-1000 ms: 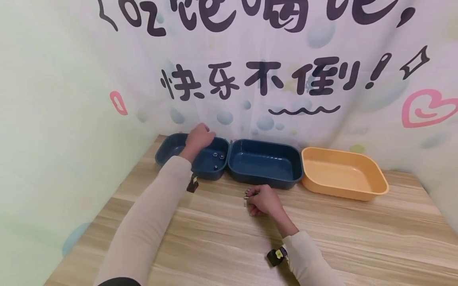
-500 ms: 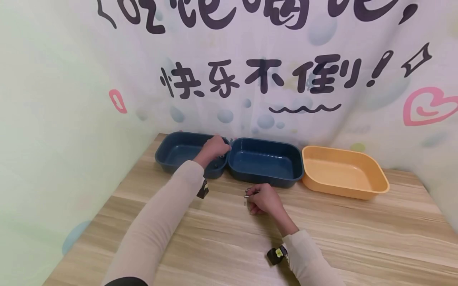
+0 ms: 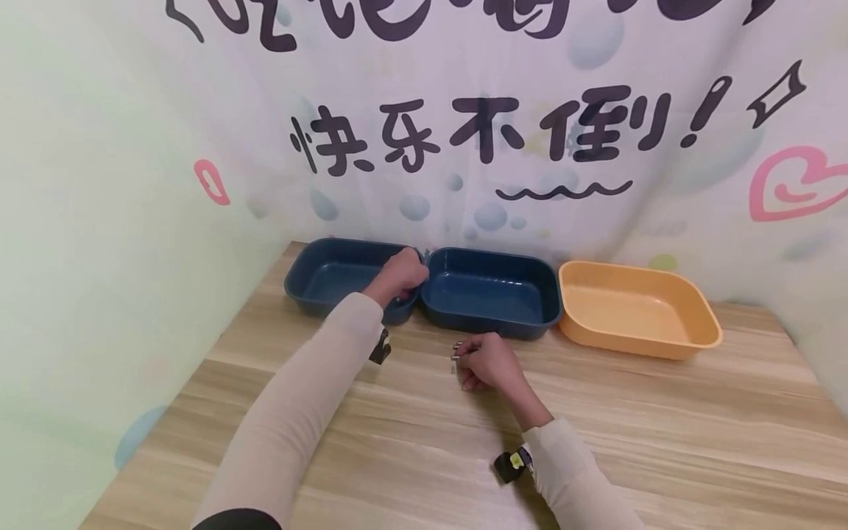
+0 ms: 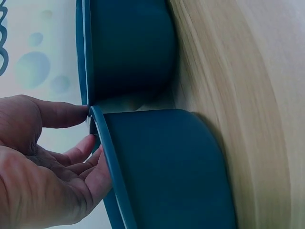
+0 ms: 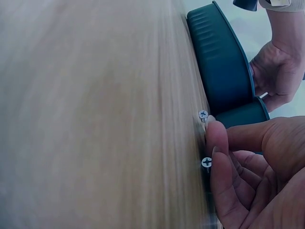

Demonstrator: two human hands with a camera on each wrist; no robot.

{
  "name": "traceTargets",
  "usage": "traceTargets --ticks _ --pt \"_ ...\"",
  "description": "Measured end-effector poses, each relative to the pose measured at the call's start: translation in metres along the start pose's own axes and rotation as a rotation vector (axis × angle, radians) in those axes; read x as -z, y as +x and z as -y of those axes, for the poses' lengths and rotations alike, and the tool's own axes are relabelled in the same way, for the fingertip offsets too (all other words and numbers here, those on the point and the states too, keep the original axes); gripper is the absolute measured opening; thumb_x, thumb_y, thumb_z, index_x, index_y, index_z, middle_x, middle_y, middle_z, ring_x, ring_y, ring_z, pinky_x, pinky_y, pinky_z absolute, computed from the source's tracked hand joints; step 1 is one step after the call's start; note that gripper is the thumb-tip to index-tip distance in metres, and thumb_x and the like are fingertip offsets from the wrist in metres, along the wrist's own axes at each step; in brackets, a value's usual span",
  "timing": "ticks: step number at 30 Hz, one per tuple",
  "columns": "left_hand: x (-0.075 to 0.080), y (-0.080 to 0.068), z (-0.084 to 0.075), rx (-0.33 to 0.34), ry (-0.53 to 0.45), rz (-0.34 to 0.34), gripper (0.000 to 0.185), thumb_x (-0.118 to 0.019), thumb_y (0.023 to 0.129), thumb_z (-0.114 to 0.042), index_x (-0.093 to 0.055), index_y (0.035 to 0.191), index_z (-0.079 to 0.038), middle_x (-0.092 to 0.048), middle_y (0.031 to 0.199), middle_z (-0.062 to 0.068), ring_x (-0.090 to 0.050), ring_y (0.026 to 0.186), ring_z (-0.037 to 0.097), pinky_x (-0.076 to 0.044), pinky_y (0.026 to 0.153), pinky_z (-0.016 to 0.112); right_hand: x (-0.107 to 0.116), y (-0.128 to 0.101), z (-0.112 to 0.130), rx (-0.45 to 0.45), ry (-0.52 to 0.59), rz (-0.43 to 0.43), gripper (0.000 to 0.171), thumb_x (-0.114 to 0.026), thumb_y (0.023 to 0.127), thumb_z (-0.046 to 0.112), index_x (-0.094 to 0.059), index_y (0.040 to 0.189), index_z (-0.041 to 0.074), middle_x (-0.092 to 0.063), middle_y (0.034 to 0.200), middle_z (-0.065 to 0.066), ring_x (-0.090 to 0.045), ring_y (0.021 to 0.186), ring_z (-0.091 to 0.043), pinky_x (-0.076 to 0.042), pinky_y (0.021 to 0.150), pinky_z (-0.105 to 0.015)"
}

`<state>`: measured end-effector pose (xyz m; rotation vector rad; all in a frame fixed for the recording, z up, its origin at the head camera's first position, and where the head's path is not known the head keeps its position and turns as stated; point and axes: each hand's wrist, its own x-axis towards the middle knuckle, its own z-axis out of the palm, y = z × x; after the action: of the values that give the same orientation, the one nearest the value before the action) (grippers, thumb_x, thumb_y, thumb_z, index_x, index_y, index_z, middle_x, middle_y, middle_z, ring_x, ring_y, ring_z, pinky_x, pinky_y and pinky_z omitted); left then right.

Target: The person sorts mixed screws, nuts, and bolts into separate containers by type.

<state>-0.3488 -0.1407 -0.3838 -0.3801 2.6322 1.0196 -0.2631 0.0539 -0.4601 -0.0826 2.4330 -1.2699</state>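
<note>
My left hand [image 3: 403, 272] reaches into the right end of the left blue bin [image 3: 331, 261]. In the left wrist view, its thumb [image 4: 66, 114] lies by the bin's rim and the other fingers bend inside; the rim hides their tips, so whether they hold a nut is unclear. One small metal piece [image 3: 400, 299] shows beneath that hand. Just in front of the middle blue bin [image 3: 490, 318], my right hand [image 3: 489, 362] pinches a silver screw [image 5: 207, 162] at its fingertips. Another cross-head screw [image 5: 203, 115] sits close beside the fingertips.
A yellow bin [image 3: 636, 346] stands at the right of the row, beside the middle blue bin. All three bins are on a wood-grain table [image 3: 397, 456], against a printed cloth backdrop [image 3: 464, 199]. A small black device [image 3: 510, 465] hangs at my right sleeve.
My left hand has moved right and lower within the left bin, covering the nuts seen there earlier. The right hand keeps its place by the screws. The head view has tilted slightly down.
</note>
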Motion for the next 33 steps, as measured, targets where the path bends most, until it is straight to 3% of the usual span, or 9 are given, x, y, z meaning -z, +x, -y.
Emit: traceTargets --ticks 4,12,20,27,33 --pt "0.000 0.001 -0.001 0.010 -0.016 0.007 0.015 -0.047 0.093 -0.011 -0.057 0.099 -0.003 -0.060 0.104 0.013 -0.065 0.085 0.027 -0.058 0.073 0.040 0.000 0.000 0.000 0.004 -0.015 -0.002 0.004 -0.068 0.088 0.007 -0.071 0.089 0.005 -0.064 0.060 -0.007 -0.061 0.046 -0.015 -0.051 0.045 -0.029" --pt "0.001 -0.002 -0.002 0.005 -0.016 0.016 0.012 -0.046 0.094 -0.012 -0.055 0.091 -0.005 -0.059 0.098 0.012 -0.064 0.083 0.027 -0.058 0.077 0.042 0.000 -0.001 0.000 0.024 -0.041 0.006 0.005 -0.067 0.089 0.007 -0.071 0.088 0.004 -0.064 0.060 -0.007 -0.061 0.046 -0.014 -0.052 0.046 -0.029" --pt "0.002 -0.005 -0.004 0.007 -0.033 0.016 0.015 -0.046 0.094 -0.010 -0.057 0.102 -0.002 -0.058 0.104 0.013 -0.063 0.090 0.027 -0.057 0.080 0.043 0.005 -0.006 0.009 0.039 -0.090 0.021 0.010 -0.063 0.092 0.010 -0.071 0.089 0.004 -0.064 0.060 -0.007 -0.061 0.048 -0.015 -0.052 0.048 -0.029" --pt "0.001 -0.005 -0.002 -0.002 -0.024 -0.001 0.018 -0.046 0.094 -0.011 -0.056 0.105 -0.001 -0.059 0.104 0.013 -0.063 0.088 0.027 -0.058 0.077 0.042 0.018 -0.014 0.034 0.098 -0.043 0.004 0.018 -0.059 0.096 0.014 -0.071 0.096 0.000 -0.065 0.062 -0.009 -0.062 0.051 -0.017 -0.057 0.056 -0.036" --pt "0.000 -0.003 -0.002 -0.004 -0.015 0.004 0.018 -0.048 0.095 -0.012 -0.057 0.105 -0.001 -0.060 0.103 0.014 -0.063 0.086 0.027 -0.057 0.072 0.040 0.038 -0.016 0.065 0.081 -0.021 -0.008 0.018 -0.060 0.097 0.019 -0.069 0.102 0.004 -0.067 0.070 -0.010 -0.068 0.061 -0.024 -0.059 0.063 -0.036"
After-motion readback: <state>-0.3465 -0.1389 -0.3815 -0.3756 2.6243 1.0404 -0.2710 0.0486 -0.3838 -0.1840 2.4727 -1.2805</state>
